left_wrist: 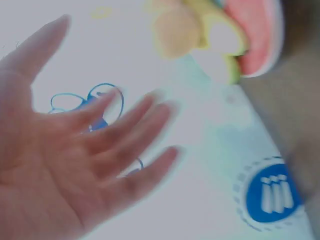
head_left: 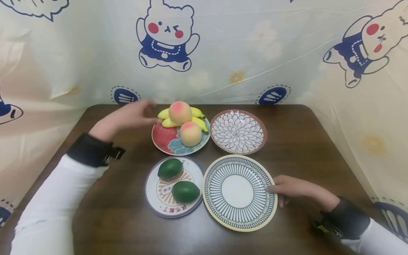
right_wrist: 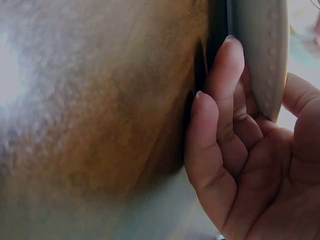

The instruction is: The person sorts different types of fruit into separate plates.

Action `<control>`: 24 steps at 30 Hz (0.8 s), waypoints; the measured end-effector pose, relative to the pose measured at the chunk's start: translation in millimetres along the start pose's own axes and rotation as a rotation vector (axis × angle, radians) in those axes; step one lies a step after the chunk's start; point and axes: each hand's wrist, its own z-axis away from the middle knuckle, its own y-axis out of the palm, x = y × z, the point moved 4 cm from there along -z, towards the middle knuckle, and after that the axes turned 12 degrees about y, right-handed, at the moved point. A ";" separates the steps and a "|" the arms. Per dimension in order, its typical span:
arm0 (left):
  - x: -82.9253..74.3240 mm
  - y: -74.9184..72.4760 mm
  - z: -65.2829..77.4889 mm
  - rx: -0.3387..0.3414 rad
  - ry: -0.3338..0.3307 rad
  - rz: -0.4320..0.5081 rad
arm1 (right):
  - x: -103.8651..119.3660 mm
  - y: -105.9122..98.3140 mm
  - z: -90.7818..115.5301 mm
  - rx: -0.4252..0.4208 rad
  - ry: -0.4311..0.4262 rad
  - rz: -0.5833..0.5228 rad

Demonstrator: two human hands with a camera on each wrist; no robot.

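My right hand (head_left: 291, 187) grips the right rim of a cream plate with a black petal-line pattern (head_left: 237, 191). The thumb lies on top of the rim, and in the right wrist view the fingers (right_wrist: 205, 130) reach under the plate's edge (right_wrist: 265, 55). My left hand (head_left: 129, 117), blurred, hovers at the left edge of a red and teal plate (head_left: 164, 138). Its fingers are spread and the palm (left_wrist: 55, 175) holds nothing. On that plate lie yellow bananas (head_left: 199, 124), with one peach (head_left: 180, 113) on top of them and another peach (head_left: 190, 134) in front.
Two dark green, avocado-like fruits (head_left: 186, 191) lie on a white plate with a printed centre (head_left: 156, 203), left of the gripped plate. A brown-rimmed flower-pattern plate (head_left: 238, 132) stands at the back right. A dark wooden table (head_left: 118, 216) meets patterned curtains (head_left: 223, 42) behind.
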 end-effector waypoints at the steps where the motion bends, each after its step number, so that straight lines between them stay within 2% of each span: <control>1: -6.2 -5.6 -15.1 -0.034 0.026 -0.008 | -0.5 -0.2 0.3 -0.002 -0.006 -0.001; 3: -16.4 -8.2 -44.0 -0.046 0.041 -0.006 | -1.2 0.0 0.4 -0.009 -0.014 -0.006; 6: -21.4 3.2 -79.0 -0.027 0.017 -0.002 | -2.6 0.5 -0.2 -0.014 -0.023 -0.014; 10: -22.3 24.5 -103.9 -0.001 -0.027 -0.025 | -3.0 0.5 -0.6 -0.014 -0.021 -0.011; 13: -22.6 35.1 -110.3 0.005 -0.035 -0.042 | -2.2 0.4 -1.7 -0.019 -0.014 0.001; 16: -21.6 42.6 -114.9 -0.020 -0.039 -0.028 | -2.4 0.3 -1.3 -0.029 -0.003 0.002; 24: -18.9 49.1 -113.8 -0.090 -0.025 -0.018 | -5.2 0.9 -0.1 -0.040 -0.001 -0.008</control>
